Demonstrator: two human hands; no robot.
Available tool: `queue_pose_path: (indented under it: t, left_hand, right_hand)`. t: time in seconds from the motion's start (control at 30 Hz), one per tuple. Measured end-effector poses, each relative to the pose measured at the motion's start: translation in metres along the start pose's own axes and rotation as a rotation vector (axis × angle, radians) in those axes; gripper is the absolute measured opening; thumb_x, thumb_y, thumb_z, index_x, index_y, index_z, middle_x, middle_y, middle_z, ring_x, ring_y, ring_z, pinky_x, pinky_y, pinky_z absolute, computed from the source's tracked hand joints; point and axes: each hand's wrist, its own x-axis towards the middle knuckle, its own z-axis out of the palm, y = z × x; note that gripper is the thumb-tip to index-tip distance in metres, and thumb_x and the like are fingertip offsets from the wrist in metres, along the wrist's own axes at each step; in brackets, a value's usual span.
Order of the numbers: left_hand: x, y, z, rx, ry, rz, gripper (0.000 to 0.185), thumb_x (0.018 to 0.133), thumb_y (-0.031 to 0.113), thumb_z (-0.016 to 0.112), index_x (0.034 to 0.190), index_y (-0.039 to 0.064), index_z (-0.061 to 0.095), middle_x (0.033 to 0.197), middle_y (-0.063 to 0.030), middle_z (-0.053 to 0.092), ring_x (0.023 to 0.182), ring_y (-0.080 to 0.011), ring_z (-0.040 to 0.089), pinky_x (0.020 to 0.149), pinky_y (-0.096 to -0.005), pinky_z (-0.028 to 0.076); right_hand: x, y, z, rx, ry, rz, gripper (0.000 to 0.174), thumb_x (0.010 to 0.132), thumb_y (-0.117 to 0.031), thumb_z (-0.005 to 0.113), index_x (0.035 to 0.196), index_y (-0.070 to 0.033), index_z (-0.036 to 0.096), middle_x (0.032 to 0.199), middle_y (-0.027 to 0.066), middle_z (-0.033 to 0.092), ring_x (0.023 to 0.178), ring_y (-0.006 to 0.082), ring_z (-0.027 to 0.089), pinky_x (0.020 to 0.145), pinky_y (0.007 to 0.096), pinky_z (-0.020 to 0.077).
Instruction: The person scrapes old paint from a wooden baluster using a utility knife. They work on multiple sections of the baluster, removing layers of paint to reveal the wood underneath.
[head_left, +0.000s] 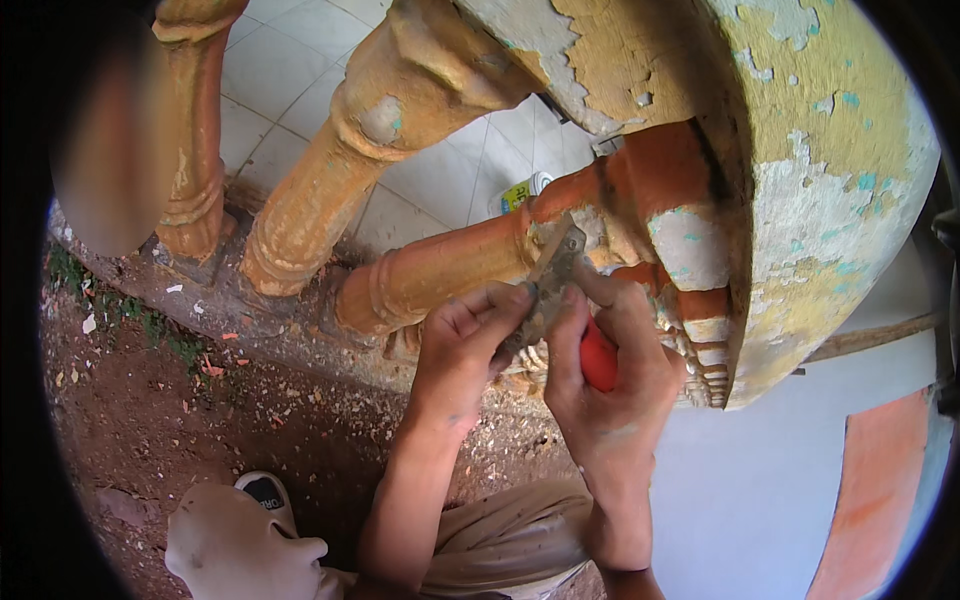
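A paint scraper has a worn, paint-crusted metal blade (551, 274) and a red handle (598, 358). My right hand (622, 390) is wrapped around the handle, its fingers reaching up onto the blade. With thumb and fingers, my left hand (457, 360) pinches the blade's left side. The blade's tip lies over the upper part of an orange baluster (442, 274), where bare grey patches show; whether it touches there I cannot tell. Peeling yellow paint with grey and turquoise spots covers the thick handrail (817, 195) above.
More balusters (307, 202) stand to the left on a low concrete base (247, 319). Behind them a plastic tub (517, 196) sits on white floor tiles (300, 97). Paint flakes litter the bare soil (225, 420) by my shoe (264, 495). A pale wall (750, 480) is at right.
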Motion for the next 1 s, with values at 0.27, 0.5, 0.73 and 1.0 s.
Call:
queue_pose_path:
  t: [0.27,0.5,0.73,1.0]
  left_hand:
    - [-0.003,-0.001,0.017,-0.030,-0.009,0.032,0.011,0.099,0.018,0.070,0.092,0.010,0.072,0.075,0.0085,0.066,0.058,0.0036,0.045,0.050,-0.0176,0.026]
    - [-0.003,0.009,0.020,0.009,0.095,-0.025,0.012,0.099,0.020,0.070,0.096,0.009,0.073,0.071,0.0089,0.063,0.053,0.0032,0.041,0.047,-0.0172,0.024]
    - [0.002,0.004,0.019,-0.075,0.009,-0.083,0.014,0.100,0.021,0.069,0.100,0.007,0.074,0.072,0.0068,0.064,0.054,0.0026,0.042,0.048,-0.0181,0.025]
    - [-0.001,0.003,0.011,-0.078,-0.007,-0.073,0.013,0.100,0.020,0.070,0.103,0.008,0.072,0.079,0.0049,0.071,0.059,0.0040,0.046,0.050,-0.0170,0.027]
  right_hand:
    - [0.011,-0.014,-0.014,0.037,-0.002,0.140,0.012,0.095,-0.002,0.069,0.106,0.000,0.074,0.072,0.0071,0.070,0.062,0.0020,0.061,0.057,0.0208,0.0469]
    - [0.022,-0.020,-0.016,-0.002,-0.109,0.188,0.011,0.097,-0.003,0.068,0.105,0.002,0.073,0.067,0.0051,0.069,0.060,0.0035,0.056,0.057,0.0212,0.0461]
    - [0.020,-0.039,-0.020,-0.175,-0.063,0.154,0.010,0.095,-0.004,0.069,0.105,-0.001,0.071,0.059,0.0050,0.060,0.057,0.0042,0.052,0.054,0.0231,0.0432]
    - [0.024,-0.027,-0.016,-0.106,-0.046,0.184,0.016,0.092,-0.007,0.072,0.106,-0.006,0.064,0.053,0.0072,0.053,0.043,0.0226,0.057,0.048,0.0330,0.0461]
